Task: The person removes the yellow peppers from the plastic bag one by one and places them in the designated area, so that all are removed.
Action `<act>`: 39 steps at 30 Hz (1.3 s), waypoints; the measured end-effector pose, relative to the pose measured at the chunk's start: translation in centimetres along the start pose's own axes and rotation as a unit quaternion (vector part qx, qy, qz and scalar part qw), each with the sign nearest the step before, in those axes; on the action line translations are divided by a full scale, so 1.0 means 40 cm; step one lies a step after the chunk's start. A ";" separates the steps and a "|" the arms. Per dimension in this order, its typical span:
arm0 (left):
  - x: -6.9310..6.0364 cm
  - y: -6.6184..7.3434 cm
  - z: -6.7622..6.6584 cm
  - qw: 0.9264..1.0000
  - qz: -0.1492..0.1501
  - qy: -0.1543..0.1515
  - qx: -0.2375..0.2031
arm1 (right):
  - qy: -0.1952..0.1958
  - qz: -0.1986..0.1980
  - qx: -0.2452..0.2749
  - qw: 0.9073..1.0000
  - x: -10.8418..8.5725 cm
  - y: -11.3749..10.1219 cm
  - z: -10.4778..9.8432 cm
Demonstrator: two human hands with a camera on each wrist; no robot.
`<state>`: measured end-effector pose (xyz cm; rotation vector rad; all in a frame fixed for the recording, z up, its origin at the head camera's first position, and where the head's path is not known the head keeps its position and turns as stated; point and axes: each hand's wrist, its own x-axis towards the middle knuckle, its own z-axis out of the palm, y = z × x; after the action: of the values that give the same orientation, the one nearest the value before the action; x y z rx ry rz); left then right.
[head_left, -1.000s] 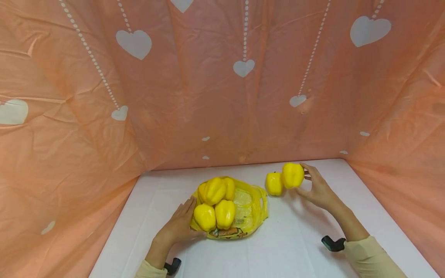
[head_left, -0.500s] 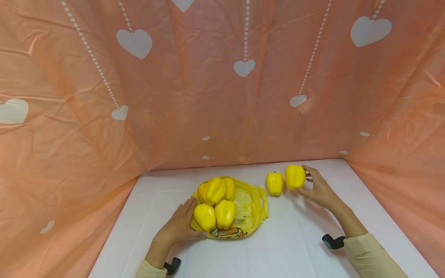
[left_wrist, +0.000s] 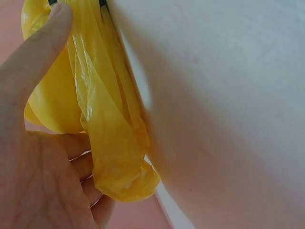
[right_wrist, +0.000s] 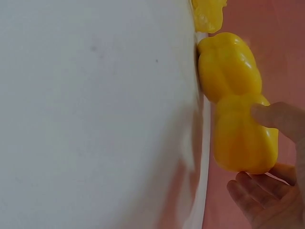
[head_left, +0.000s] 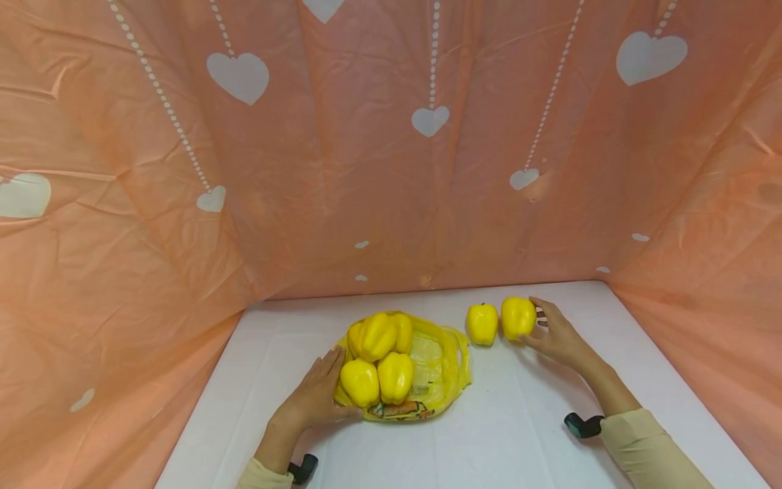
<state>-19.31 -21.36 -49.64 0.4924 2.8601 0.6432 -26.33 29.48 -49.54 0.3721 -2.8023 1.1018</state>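
Observation:
A yellow bell pepper (head_left: 518, 318) is between the thumb and fingers of my right hand (head_left: 559, 336), which grips it from the right. In the right wrist view a narrow gap shows between this pepper (right_wrist: 244, 138) and the table. Just left of it, a second bell pepper (head_left: 482, 324) stands upright on the table. Several more yellow bell peppers (head_left: 396, 377) lie in the left part of a yellow plastic bag (head_left: 449, 387). My left hand (head_left: 314, 390) rests against that bag's left side with fingers extended; its thumb touches the bag (left_wrist: 112, 143) in the left wrist view.
The white table (head_left: 507, 435) carries everything. Behind and on both sides hangs an orange sheet (head_left: 379, 170) with white hearts. A black wrist device (head_left: 583, 425) sits at the right sleeve, another (head_left: 303, 468) at the left.
My right hand has moved the bell pepper down and slightly right, so it now sits lower beside the standing pepper. The left hand and bag have stayed in place.

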 end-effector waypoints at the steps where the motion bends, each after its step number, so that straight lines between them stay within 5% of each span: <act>1: -0.001 0.001 -0.001 1.000 0.000 0.001 -0.001 | 0.000 -0.002 0.001 1.000 0.001 0.001 0.001; 39: 0.000 0.008 -0.005 1.000 0.001 -0.002 0.001 | -0.044 0.028 0.007 0.999 0.007 0.014 0.016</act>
<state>-19.25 -21.18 -49.33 0.4960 2.8571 0.6397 -26.75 29.39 -50.32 0.3525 -2.8999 1.1433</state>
